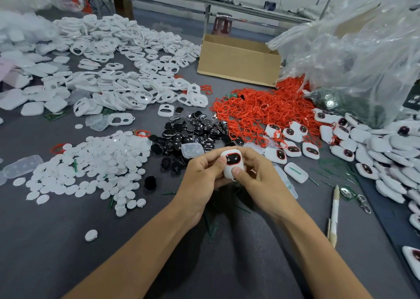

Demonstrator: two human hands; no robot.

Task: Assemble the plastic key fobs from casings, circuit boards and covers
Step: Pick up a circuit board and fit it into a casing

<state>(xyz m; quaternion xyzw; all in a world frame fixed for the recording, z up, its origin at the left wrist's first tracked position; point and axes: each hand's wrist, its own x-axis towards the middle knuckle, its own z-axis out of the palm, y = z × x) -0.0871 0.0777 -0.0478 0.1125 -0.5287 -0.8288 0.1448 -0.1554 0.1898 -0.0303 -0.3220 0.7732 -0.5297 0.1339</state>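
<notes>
Holding one key fob (233,163) in both hands, just above the grey table (68,242), centre of view, at the near edge of the black button pads (193,130). Fob: white shell, black oval button panel with a red rim, face up toward the camera.

Left hand (200,176): fingers curled round the fob's left side, thumb (220,162) pressed on the face beside the panel.
Right hand (261,176): fingers curled round the right side and back, thumb (237,171) on the lower face under the panel.
Both grips tight on the fob. Fingertips behind it are hidden.

Around it:
- white casings (127,87) with cut-outs, big heap far left
- white round discs (95,162), pile near left
- clear cover (192,149) just beyond the left hand's knuckles
- red rings (261,110), heap right of centre, touching the black pads
- finished fobs (341,139) spread down the right side, some lying in among the rings
- cardboard box (238,62) behind the rings
- clear plastic bag (352,60) slumped at the right, against the box
- pen (334,210) flat on the table, right of the right forearm
- green circuit board (348,194) with a metal clip, just beside the pen's tip
- second board (55,115) at the left, by the casings
</notes>
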